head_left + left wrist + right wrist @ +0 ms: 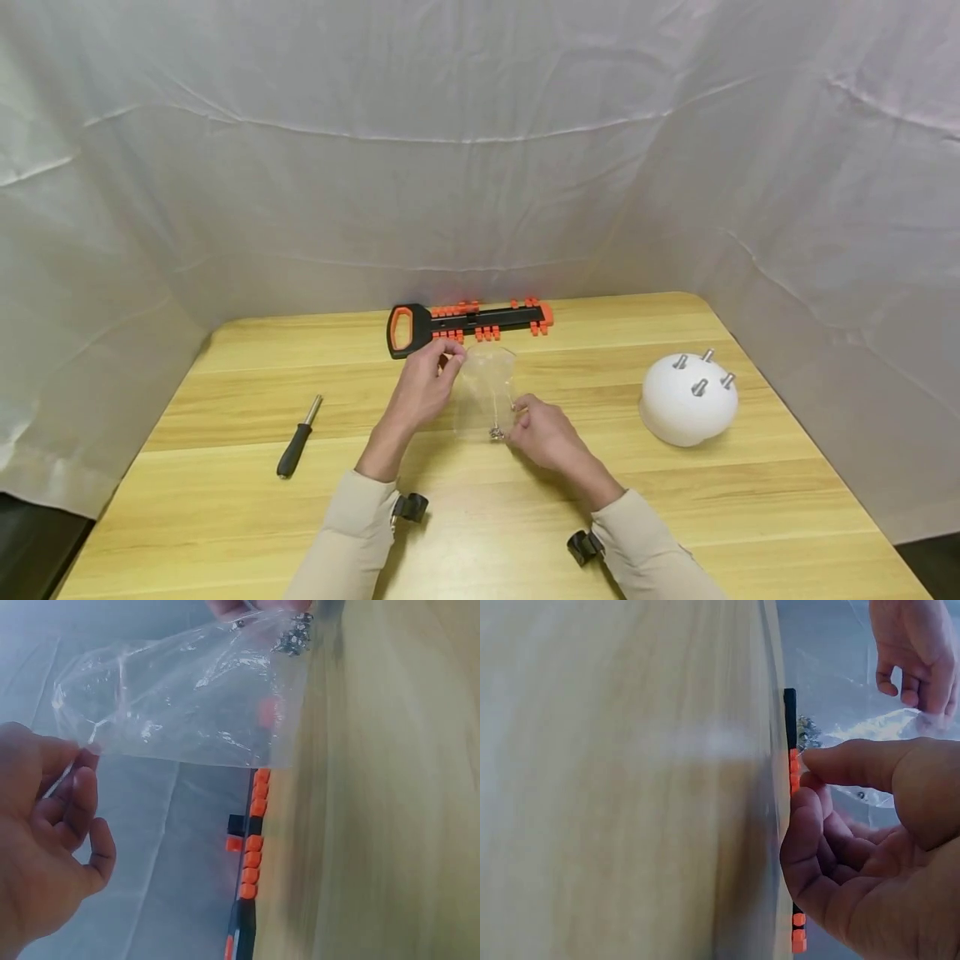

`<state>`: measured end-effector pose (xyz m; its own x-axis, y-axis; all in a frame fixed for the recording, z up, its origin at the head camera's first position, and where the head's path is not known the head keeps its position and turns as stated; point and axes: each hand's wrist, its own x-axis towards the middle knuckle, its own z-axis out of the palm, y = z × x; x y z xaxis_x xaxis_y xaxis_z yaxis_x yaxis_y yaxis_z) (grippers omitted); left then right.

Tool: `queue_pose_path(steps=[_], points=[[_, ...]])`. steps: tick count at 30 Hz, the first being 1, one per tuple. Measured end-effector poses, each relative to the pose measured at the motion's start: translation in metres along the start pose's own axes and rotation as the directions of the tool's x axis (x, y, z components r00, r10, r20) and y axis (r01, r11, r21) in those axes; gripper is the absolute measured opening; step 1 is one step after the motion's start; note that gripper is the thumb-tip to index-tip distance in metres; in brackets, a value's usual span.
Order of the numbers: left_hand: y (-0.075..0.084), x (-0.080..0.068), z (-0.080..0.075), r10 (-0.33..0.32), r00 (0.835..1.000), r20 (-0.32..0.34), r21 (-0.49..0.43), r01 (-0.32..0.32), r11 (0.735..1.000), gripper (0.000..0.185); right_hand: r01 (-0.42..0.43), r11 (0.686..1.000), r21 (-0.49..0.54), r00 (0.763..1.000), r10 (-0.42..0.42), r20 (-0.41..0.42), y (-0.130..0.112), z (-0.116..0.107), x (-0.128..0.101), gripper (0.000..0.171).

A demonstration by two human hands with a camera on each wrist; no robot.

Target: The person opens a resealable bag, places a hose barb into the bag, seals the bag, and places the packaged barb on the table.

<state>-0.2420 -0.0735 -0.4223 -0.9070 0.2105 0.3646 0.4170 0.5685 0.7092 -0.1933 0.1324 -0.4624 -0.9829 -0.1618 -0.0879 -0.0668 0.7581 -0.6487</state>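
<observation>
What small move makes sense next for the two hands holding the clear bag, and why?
Probably to part the bag's top edge. The left hand pinches the upper edge of the plastic bag, the right hand holds its lower end, and the small metal pieces sit bunched at the bottom, so opening looks like the natural step.

The bag is thin clear plastic, crinkly and shiny where the light hits it, and the little screws sitting at its bottom look like bright metal. Table is pale wood with a smooth, slightly satiny finish and visible grain, and the backdrop filling the upper frame is matt white cloth, wrinkled all over. The white dome on the right looks like smooth matt plastic with metal studs, the screwdriver on the left has a matt black grip and metal shaft, and the rack is black and orange plastic.
</observation>
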Motion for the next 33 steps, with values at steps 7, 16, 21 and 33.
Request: queue_pose_path(steps=[7,16,21,33], points=[[0.004,-0.006,-0.011,0.084,0.995,-0.045,0.023,-0.083,0.996,0.015,0.038,0.999,0.004,0.998,-0.037,-0.043,-0.002,0.000,-0.001,0.005],[0.014,-0.007,-0.021,0.257,0.960,-0.110,0.142,-0.241,0.960,0.009,0.088,0.996,-0.023,0.994,-0.090,-0.063,-0.002,-0.001,-0.002,0.008],[0.017,-0.006,-0.019,0.325,0.931,-0.167,0.161,-0.299,0.940,0.006,0.136,0.990,-0.023,0.988,-0.138,-0.063,-0.001,0.000,-0.002,0.008],[0.022,-0.009,-0.016,0.312,0.931,-0.190,0.117,-0.294,0.949,0.008,0.236,0.958,0.162,0.966,-0.213,-0.146,-0.009,-0.025,0.001,0.037]])
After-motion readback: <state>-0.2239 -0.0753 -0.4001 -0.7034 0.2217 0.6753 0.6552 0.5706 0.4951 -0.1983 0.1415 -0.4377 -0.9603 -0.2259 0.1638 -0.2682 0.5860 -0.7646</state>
